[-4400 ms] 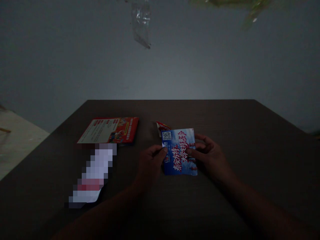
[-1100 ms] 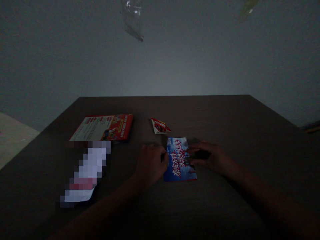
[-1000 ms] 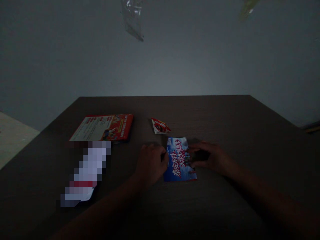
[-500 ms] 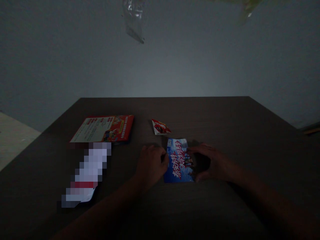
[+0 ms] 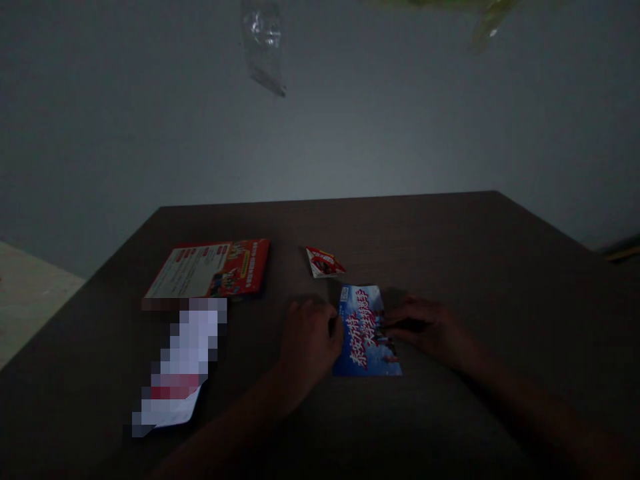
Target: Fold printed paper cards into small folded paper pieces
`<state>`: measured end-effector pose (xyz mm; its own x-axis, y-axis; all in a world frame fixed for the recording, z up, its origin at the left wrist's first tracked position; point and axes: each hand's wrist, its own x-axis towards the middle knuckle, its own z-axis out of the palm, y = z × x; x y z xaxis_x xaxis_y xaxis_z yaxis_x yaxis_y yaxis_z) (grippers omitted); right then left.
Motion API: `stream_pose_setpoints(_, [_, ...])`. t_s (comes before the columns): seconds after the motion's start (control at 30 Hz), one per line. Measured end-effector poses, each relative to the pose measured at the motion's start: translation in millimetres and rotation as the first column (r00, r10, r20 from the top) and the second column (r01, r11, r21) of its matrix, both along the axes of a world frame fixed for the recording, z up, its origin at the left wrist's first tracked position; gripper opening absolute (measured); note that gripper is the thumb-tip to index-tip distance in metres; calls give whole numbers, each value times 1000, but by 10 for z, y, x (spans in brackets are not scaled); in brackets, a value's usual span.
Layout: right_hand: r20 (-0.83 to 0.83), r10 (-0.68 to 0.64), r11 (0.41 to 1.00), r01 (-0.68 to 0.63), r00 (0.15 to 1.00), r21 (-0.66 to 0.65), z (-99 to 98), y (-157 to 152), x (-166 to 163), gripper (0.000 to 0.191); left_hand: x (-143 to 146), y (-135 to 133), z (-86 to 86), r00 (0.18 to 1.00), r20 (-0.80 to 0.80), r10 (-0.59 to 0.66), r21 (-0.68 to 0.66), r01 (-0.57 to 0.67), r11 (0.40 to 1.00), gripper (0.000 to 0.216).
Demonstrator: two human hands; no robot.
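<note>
A blue leaflet (image 5: 363, 357) with large red-and-white lettering lies on the dark table between both hands. At its left edge, my left hand (image 5: 311, 340) is closed with fingers curled, the thumb side holding the paper. My right hand (image 5: 433, 327) pinches the right edge between thumb and fingertips. Just beyond the leaflet stands a small red-and-white folded paper (image 5: 325, 263), touched by neither hand. The light is dim, so the fingertips are hard to make out.
On the left lies a stack of red-and-white printed leaflets (image 5: 193, 272). Nearer me is a white item (image 5: 187, 357), mostly blurred out by pixels. The wooden table (image 5: 400, 230) meets a grey wall, where a clear plastic bag (image 5: 264, 47) hangs.
My right thumb has moved up from the leaflet's lower right side to meet the fingers in a pinch. My left hand keeps its place at the left edge. The view has shifted slightly.
</note>
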<state>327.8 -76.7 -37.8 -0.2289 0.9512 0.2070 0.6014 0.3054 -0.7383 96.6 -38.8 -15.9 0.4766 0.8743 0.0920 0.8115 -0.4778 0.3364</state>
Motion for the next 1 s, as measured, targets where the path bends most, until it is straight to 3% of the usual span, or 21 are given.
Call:
stream_pose_setpoints(0.13, [11,-16,999,16,1000,32,-15,-9,9,18,-3,12,-9,1000,6,-3,-1,3,1000,18])
stream_pose_setpoints(0.4, [216,-37,997,22,976,72,-46,-78,83,32,0,25,-8,1000,29,-7,-10,7,1000,17])
stream_pose_setpoints(1.0, [420,55,995,-12,906,-103,141,-3,103,114,18,19,-12,999,31,18,-3,-18,1000,16])
